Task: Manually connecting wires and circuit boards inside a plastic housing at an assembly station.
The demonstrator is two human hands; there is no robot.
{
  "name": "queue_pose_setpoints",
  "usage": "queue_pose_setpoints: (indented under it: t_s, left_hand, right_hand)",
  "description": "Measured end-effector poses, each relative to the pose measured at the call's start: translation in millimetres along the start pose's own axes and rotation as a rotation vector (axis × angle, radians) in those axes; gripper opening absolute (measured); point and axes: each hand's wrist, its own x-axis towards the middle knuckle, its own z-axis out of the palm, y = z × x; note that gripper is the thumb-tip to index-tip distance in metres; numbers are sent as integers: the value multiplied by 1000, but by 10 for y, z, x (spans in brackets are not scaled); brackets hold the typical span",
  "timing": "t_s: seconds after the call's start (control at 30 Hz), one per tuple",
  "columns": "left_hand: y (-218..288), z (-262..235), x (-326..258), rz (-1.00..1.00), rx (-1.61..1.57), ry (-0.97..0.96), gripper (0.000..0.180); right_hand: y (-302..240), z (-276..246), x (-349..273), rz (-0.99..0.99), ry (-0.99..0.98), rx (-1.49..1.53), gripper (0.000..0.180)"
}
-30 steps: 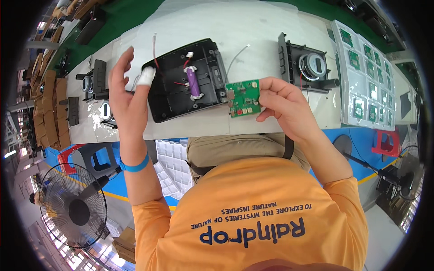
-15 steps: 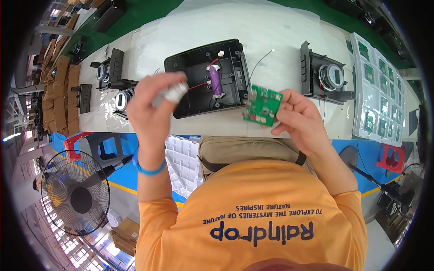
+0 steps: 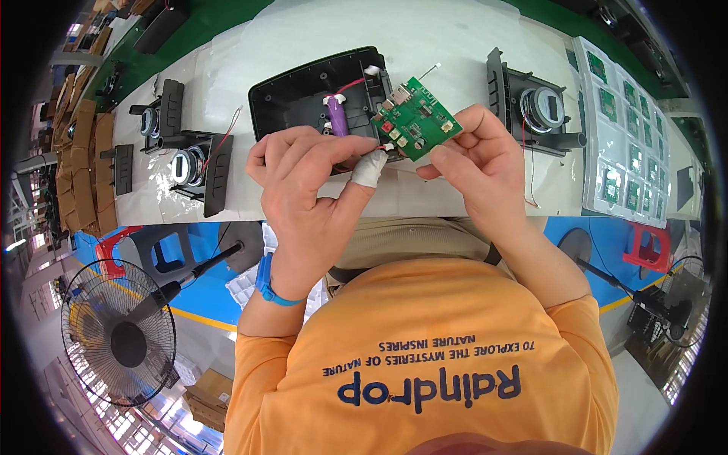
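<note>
One green circuit board (image 3: pixel 417 121): I hold it in the air, at the right end of the black case (image 3: pixel 292 95).
Right hand (image 3: pixel 485 167): thumb and fingers pinch the board's corner away from the case.
Left hand (image 3: pixel 307 178): near side of the case; thumb and forefinger close together at a small white plug (image 3: pixel 389 146); whether it is seated, I cannot tell.
Purple battery (image 3: pixel 336 115): inside the case.
White tray (image 3: pixel 592 144): far right of the case.
</note>
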Motion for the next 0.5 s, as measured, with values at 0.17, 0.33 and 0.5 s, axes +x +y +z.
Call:
queue_pose_setpoints:
  t_s: [0.17,0.33,0.5]
  left_hand:
    - [-39,64,-24,24,29,39,23]
    - [-107,101,-97,127,89,154,29]
    - [-146,106,-163,265,288,204,30]
  right_hand:
    - [27,20,-3,-103,-38,-38,18]
    - [47,71,-34,-147,-57,-114,20]
    - [50,99,-54,-169,-66,-140,21]
